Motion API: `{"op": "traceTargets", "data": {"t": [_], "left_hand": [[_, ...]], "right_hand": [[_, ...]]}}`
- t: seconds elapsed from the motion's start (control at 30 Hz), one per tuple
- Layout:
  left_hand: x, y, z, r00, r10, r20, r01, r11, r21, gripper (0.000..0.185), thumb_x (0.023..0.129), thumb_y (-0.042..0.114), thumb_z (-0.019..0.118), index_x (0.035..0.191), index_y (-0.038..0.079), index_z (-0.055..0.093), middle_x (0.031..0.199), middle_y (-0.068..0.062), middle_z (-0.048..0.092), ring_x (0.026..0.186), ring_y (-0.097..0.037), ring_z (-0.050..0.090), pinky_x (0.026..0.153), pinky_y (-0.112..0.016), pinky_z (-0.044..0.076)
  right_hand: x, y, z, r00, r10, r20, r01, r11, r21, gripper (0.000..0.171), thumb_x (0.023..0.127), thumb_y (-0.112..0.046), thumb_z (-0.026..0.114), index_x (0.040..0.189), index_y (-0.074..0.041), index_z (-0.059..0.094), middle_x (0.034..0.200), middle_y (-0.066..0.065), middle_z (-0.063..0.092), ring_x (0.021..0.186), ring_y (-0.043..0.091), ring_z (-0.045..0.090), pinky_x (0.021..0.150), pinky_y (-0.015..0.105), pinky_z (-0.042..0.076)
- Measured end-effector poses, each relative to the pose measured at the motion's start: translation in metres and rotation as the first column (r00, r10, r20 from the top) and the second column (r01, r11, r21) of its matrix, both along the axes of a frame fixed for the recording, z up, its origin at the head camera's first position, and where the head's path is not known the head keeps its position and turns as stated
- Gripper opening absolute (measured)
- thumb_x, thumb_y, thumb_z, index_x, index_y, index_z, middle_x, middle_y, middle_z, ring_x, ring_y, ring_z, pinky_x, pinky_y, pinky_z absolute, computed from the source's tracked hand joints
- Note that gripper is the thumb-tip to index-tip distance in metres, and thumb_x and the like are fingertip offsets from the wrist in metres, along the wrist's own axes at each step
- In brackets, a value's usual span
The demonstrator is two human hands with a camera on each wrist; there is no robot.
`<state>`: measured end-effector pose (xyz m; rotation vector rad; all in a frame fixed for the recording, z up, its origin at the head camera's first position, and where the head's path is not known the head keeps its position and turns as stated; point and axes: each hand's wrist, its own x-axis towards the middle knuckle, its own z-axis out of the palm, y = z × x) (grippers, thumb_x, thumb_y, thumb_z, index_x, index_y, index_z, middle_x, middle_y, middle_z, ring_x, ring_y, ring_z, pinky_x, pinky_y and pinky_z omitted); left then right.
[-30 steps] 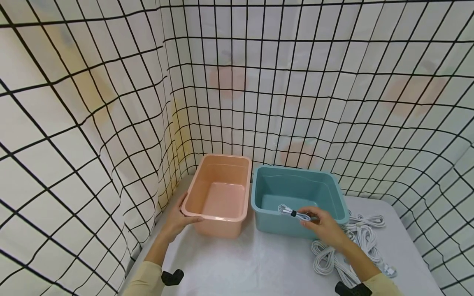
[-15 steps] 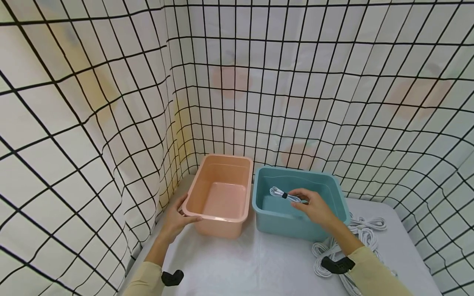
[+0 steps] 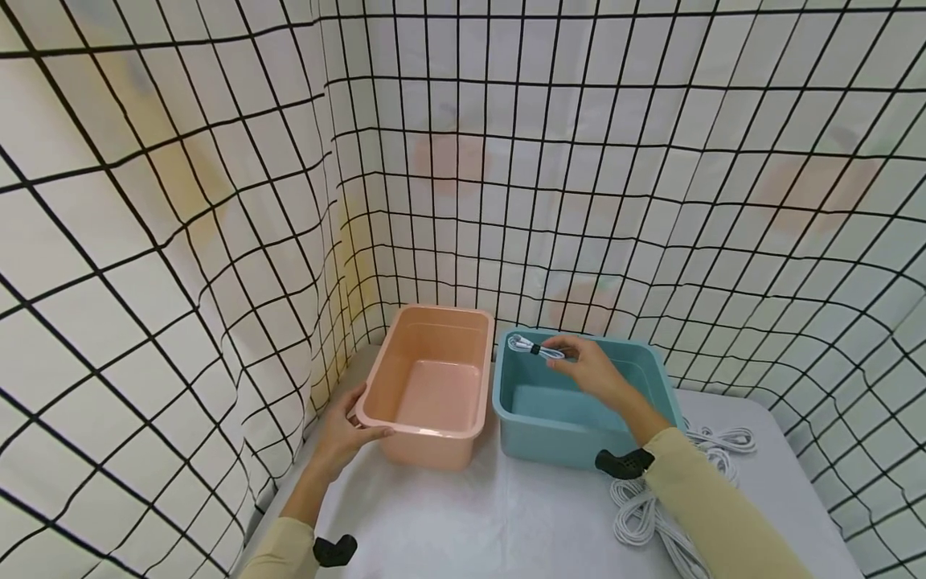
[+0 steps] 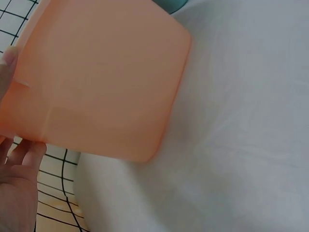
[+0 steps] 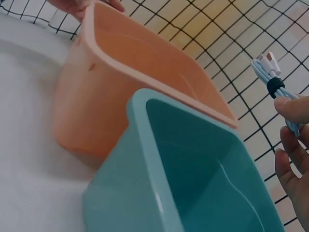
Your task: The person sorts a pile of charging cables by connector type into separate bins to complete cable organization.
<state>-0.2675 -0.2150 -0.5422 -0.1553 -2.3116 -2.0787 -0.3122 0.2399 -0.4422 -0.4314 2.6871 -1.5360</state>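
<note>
My left hand (image 3: 338, 433) grips the near left corner of a peach-orange plastic bin (image 3: 432, 452); its thumb lies along the front rim and its fingers go round the side. The left wrist view shows the bin's outer wall (image 4: 106, 82) between thumb and fingers. Over the far left part of a teal bin (image 3: 557, 444), my right hand (image 3: 589, 371) pinches a small coiled USB charging cable (image 5: 273, 77), white and pale blue, bound with a black strap. The right wrist view has the cable above the teal bin's rim (image 5: 157, 183). No contents show inside either bin.
Several bundled white cables (image 3: 637, 515) lie on the white-covered table (image 3: 463, 523) right of the teal bin, partly hidden by the right sleeve (image 3: 716, 507). Black wire mesh (image 3: 579, 161) before pale cloth encloses the back and sides. The two bins stand side by side.
My right hand has carried the coiled cable up and left, from the teal bin's front rim to over its far left part. My left hand has kept its grip on the orange bin.
</note>
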Motion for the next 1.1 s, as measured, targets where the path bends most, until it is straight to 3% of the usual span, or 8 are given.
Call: {"op": "traceTargets", "data": {"t": [0.2, 0.37, 0.8, 1.1], "left_hand": [[-0.002, -0.001, 0.000, 1.000, -0.026, -0.006, 0.026, 1.000, 0.002, 0.104, 0.075, -0.002, 0.092, 0.160, 0.003, 0.033, 0.155, -0.024, 0.040, 0.132, -0.044, 0.051, 0.091, -0.025, 0.055], [0.000, -0.006, 0.002, 1.000, -0.016, -0.027, 0.016, 1.000, 0.003, 0.102, 0.075, -0.001, 0.092, 0.159, 0.003, 0.034, 0.154, -0.024, 0.042, 0.132, -0.047, 0.050, 0.088, -0.024, 0.055], [0.001, -0.002, -0.002, 0.999, -0.027, -0.028, 0.027, 0.999, -0.017, 0.101, 0.076, 0.000, 0.091, 0.159, 0.004, 0.034, 0.154, -0.023, 0.042, 0.131, -0.046, 0.052, 0.089, -0.026, 0.056], [0.001, -0.005, -0.005, 1.000, -0.017, -0.010, 0.017, 0.999, -0.032, 0.101, 0.077, 0.004, 0.092, 0.160, 0.007, 0.034, 0.156, -0.020, 0.042, 0.134, -0.042, 0.051, 0.090, -0.026, 0.055]], "right_hand": [[-0.021, -0.016, 0.005, 1.000, -0.008, -0.005, 0.008, 1.000, 0.004, 0.034, 0.101, -0.013, 0.069, 0.134, -0.007, 0.064, 0.138, 0.014, 0.060, 0.129, 0.037, 0.054, 0.099, 0.055, 0.050], [-0.035, -0.031, 0.003, 1.000, 0.015, 0.008, -0.014, 0.998, -0.060, 0.031, 0.101, -0.009, 0.069, 0.131, -0.004, 0.065, 0.135, 0.014, 0.061, 0.123, 0.035, 0.058, 0.098, 0.053, 0.051], [-0.046, -0.041, -0.003, 0.997, -0.030, 0.066, 0.034, 0.998, -0.055, 0.026, 0.101, -0.005, 0.068, 0.126, -0.005, 0.067, 0.126, 0.014, 0.064, 0.112, 0.031, 0.062, 0.093, 0.048, 0.052], [-0.070, -0.069, -0.006, 0.998, -0.025, 0.065, 0.027, 0.999, -0.022, 0.028, 0.103, -0.006, 0.064, 0.131, -0.006, 0.065, 0.130, 0.013, 0.063, 0.109, 0.031, 0.061, 0.090, 0.049, 0.053]]}}
